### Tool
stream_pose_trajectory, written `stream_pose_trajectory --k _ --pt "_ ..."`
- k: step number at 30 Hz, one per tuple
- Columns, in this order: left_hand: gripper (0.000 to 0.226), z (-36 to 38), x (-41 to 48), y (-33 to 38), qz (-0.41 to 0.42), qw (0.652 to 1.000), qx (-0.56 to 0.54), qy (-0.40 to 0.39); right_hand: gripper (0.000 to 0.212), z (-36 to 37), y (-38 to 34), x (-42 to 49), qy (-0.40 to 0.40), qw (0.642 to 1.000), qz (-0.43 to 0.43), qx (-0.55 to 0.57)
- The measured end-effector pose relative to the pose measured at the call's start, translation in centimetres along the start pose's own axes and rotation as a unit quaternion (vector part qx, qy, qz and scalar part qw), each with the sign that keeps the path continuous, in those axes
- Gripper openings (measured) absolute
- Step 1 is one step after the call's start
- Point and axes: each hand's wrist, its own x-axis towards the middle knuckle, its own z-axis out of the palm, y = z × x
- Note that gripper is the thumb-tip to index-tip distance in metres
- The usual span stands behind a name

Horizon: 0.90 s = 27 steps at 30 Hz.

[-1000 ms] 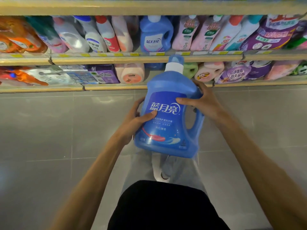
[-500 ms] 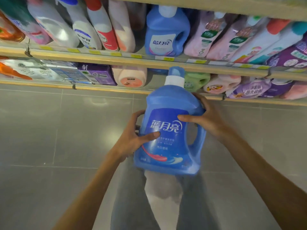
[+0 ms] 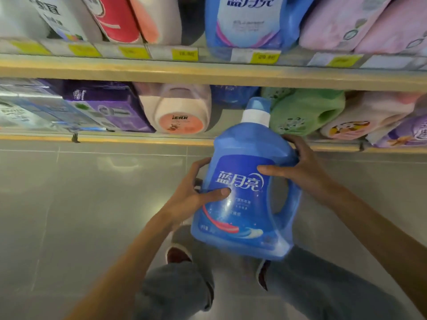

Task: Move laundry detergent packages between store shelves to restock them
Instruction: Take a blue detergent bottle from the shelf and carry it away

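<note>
I hold a big blue detergent jug (image 3: pixel 245 204) with a white collar and blue cap, its label facing me and its neck pointing at the bottom shelf (image 3: pixel 138 139). My left hand (image 3: pixel 196 195) grips its left side with the thumb across the label. My right hand (image 3: pixel 298 167) grips the upper right by the handle, thumb on the label. The cap sits at a gap between a pink-lidded jug (image 3: pixel 180 112) and a green jug (image 3: pixel 307 112). Another blue jug (image 3: pixel 233 97) lies deep in that gap.
The shelf above (image 3: pixel 208 72) carries a same-brand blue jug (image 3: pixel 247 21), red, peach and pink bottles, and yellow price tags. Purple boxes (image 3: pixel 106 105) and pale packs fill the bottom shelf's left; pink and purple jugs its right. Grey floor tiles and my knees lie below.
The view has closed in on the shelves and dropped lower. The jug has come nearer the bottom shelf's gap, both hands keeping the same grip.
</note>
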Motion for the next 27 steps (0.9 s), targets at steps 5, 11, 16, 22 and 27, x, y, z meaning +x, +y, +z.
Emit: stream_pose_trajectory --k 5,11,16,22,27 --pt "0.079 -1.1 8.4 -4.2 0.031 0.999 0.009 0.005 0.103 1.7 4.8 8.0 0.011 1.000 -0.019 -0.018" --pt "0.079 -2.5 16.8 -7.9 0.065 0.997 0.029 0.014 0.089 3.1 8.6 16.5 -0.025 0.997 -0.066 -0.039" --pt "0.083 -2.4 21.6 -10.1 0.096 0.994 0.019 0.043 0.091 3.2 10.8 21.0 -0.027 0.993 -0.100 -0.047" --pt "0.075 -1.5 23.5 -11.0 0.120 0.992 -0.007 0.047 0.093 2.5 11.2 23.2 -0.040 0.986 -0.148 -0.058" --pt "0.082 -0.6 23.9 -9.9 0.140 0.989 -0.024 0.049 0.081 1.5 10.6 22.8 -0.013 0.979 -0.192 -0.066"
